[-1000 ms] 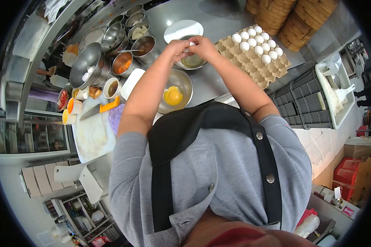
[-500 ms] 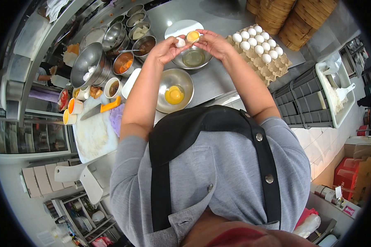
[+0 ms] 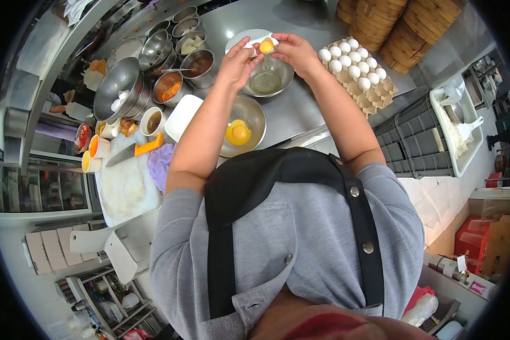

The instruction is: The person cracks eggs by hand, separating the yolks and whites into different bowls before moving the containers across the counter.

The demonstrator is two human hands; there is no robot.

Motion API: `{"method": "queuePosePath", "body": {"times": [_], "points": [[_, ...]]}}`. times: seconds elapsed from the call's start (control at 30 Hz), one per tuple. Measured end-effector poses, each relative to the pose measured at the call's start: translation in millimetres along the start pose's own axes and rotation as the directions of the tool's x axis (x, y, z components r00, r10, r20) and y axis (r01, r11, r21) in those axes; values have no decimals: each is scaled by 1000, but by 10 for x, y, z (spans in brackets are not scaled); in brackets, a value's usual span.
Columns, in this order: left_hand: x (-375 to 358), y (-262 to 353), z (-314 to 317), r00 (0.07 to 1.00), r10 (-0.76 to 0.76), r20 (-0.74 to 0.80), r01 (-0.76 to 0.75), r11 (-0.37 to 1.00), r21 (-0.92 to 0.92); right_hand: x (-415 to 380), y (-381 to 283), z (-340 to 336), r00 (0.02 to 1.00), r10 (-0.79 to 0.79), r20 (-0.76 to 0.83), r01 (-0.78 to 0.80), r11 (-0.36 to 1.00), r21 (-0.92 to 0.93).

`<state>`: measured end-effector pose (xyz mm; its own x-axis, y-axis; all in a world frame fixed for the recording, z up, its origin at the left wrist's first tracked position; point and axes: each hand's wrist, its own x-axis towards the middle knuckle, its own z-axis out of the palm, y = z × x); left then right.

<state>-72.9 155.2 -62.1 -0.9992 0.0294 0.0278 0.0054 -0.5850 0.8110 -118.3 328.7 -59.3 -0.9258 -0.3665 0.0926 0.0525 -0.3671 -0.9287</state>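
Note:
Above the steel bowls, my left hand (image 3: 238, 62) pinches a white eggshell half (image 3: 254, 50). My right hand (image 3: 296, 52) has its fingers closed round another shell half, in which an egg yolk (image 3: 266, 46) shows; the shell itself is mostly hidden. Both halves are held close together. Below them is a steel bowl (image 3: 286, 76) with clear egg white (image 3: 265, 83). Nearer my body, a second steel bowl (image 3: 259, 116) contains yellow yolks (image 3: 238, 132), partly covered by my left forearm. A white plate (image 3: 235, 38) lies behind my hands.
A cardboard tray (image 3: 382, 93) with several white eggs (image 3: 354, 72) sits to the right, near stacked bamboo steamers (image 3: 379, 20). On the left are a cutting board (image 3: 127, 192), an orange-handled knife (image 3: 148, 145), a purple cloth (image 3: 162, 164) and a large steel bowl (image 3: 105, 93).
My left hand has moved up and right, its shell half now closer to the yolk-filled one. My right hand has stayed nearly in place. The view has shifted slightly.

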Motion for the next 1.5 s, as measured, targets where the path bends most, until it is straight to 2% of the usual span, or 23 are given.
{"method": "queuePosePath", "body": {"times": [0.03, 0.1, 0.13, 0.2, 0.23, 0.3, 0.33, 0.4, 0.53, 0.6, 0.7, 0.83, 0.93, 1.0, 1.13, 1.23, 1.3, 1.5], "points": [[-7, -18, 21, 1000, 20, -16, -20, 1000, -13, 23, 28, -1, 1000, 1, -1, -1, 1000, -2], [-19, -66, 17, 1000, 18, 4, -18, 998, -67, 62, 55, 18, 986, -161, 35, 165, 947, -274], [-18, -89, 4, 1000, 19, 22, -17, 993, -117, 60, 44, 47, 986, -161, 37, 165, 946, -277], [-13, -124, -21, 1000, 13, 17, -10, 987, -160, 43, 15, 116, 974, -223, 52, 218, 838, -499], [-12, -135, -35, 1000, 4, 13, -1, 980, -201, 37, -3, 142, 974, -222, 55, 219, 838, -501], [-24, -152, -52, 1000, 8, 11, -5, 973, -230, 14, -58, 202, 953, -277, 122, 285, 682, -674], [-30, -156, -54, 1000, 10, 11, -7, 966, -258, -2, -94, 236, 953, -276, 124, 285, 680, -675], [-37, -157, -54, 1000, 12, 2, -11, 959, -285, -33, -170, 296, 919, -334, 209, 374, 575, -728], [-70, -131, -51, 1000, 5, -16, -11, 925, -379, -4, -292, 363, 901, -342, 266, 416, 508, -754], [-82, -111, -51, 1000, 5, 5, -2, 916, -401, -19, -444, 386, 870, -374, 321, 460, 382, -801], [-93, -104, -67, 999, 5, 38, 12, 902, -431, -61, -642, 425, 838, -434, 330, 493, 346, -798], [-85, -97, -65, 999, -11, 37, 26, 888, -459, -184, -924, 509, 835, -448, 319, 499, 373, -783], [-93, -80, -48, 999, -16, 39, 31, 896, -444, -362, -1092, 586, 838, -441, 321, 483, 328, -812], [-97, -66, -37, 999, -15, 37, 30, 904, -427, -393, -1091, 582, 851, -424, 309, 476, 375, -795], [-109, -24, 3, 998, -11, 55, 32, 924, -381, -274, -868, 461, 872, -392, 295, 452, 408, -793], [-134, -9, 43, 999, -7, 49, 23, 943, -333, -266, -734, 392, 913, -332, 238, 376, 452, -809], [-129, -29, 42, 999, -4, 52, 21, 948, -317, -272, -638, 356, 958, -230, 172, 275, 556, -785], [-104, -84, 23, 999, 9, 44, 1, 973, -230, -92, -181, 116, 944, -298, 142, 311, 658, -686]]}}
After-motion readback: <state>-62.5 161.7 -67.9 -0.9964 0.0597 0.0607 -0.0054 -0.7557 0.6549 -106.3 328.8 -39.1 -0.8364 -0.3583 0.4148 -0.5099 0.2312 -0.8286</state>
